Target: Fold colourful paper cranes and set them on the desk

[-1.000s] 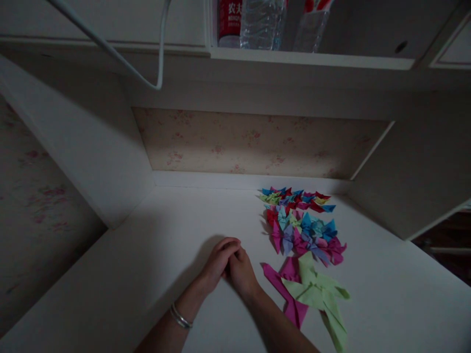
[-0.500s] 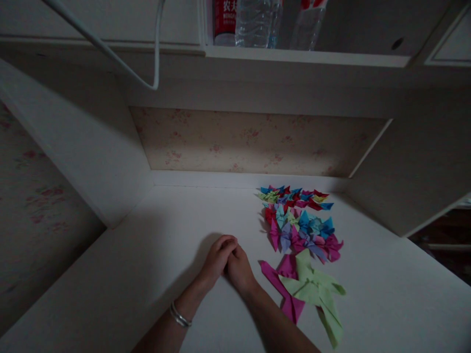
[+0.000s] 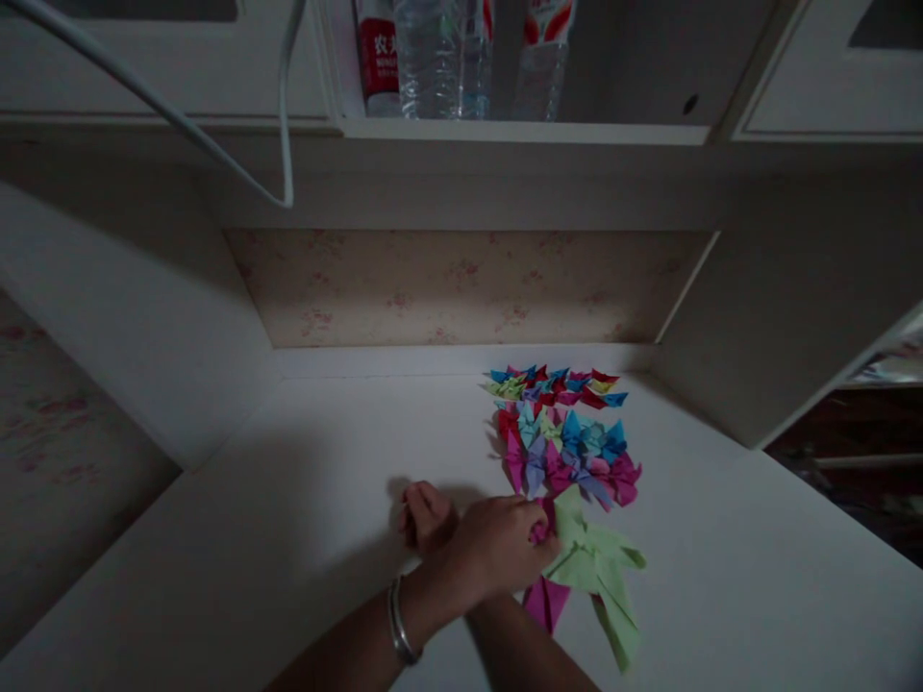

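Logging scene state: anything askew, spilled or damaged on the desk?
No spill or damage visible. Slightly askew: the large green origami figure overlaps the magenta origami figure, which the left hand partly hides. The small origami figures sit in tighter rows.

Much is covered or cut at the edges of my view.
The left hand (image 3: 505, 544) and the green paper figure (image 3: 592, 556) hide parts of the magenta paper figure (image 3: 546, 604), so I cannot tell whether the fingertips grip it. The left wrist covers part of the right forearm (image 3: 515, 642); the bottom edge cuts both arms. The small paper figures (image 3: 562, 452) overlap too much for counting. The top edge cuts the bottles (image 3: 429, 62) and the cable (image 3: 177, 117); the right-side shelf (image 3: 876, 461) is dark, its contents unclear.
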`<state>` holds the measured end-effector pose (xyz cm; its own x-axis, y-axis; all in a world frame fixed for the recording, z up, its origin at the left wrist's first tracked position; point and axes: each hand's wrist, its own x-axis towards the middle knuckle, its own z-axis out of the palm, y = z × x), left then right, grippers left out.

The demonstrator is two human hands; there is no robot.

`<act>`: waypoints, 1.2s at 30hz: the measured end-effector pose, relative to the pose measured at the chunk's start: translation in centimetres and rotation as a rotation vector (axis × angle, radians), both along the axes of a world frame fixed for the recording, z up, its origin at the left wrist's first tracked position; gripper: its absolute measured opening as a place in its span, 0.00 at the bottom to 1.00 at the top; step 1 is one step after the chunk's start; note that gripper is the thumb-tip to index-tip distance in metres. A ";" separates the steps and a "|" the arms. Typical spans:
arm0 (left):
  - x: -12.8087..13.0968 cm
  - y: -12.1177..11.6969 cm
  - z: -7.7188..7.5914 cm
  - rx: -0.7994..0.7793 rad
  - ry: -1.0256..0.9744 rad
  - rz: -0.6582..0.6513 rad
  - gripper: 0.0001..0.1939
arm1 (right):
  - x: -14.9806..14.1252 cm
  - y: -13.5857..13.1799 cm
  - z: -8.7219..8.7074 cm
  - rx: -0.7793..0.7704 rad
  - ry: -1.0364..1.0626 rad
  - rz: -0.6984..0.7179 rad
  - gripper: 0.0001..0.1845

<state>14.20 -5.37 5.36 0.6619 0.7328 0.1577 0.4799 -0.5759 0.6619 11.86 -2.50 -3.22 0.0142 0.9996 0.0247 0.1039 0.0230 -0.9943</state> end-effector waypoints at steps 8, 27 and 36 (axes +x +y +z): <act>3.4 1.2 -2.9 0.021 0.223 -0.107 0.27 | 0.4 -0.1 0.3 0.056 -0.069 0.158 0.27; 3.8 1.7 -4.2 -0.236 0.173 -0.158 0.34 | 0.4 0.3 0.5 0.008 -0.007 0.181 0.26; 2.5 2.3 -0.3 -0.393 -0.268 -0.240 0.29 | 0.3 0.5 0.0 -0.041 0.000 0.130 0.18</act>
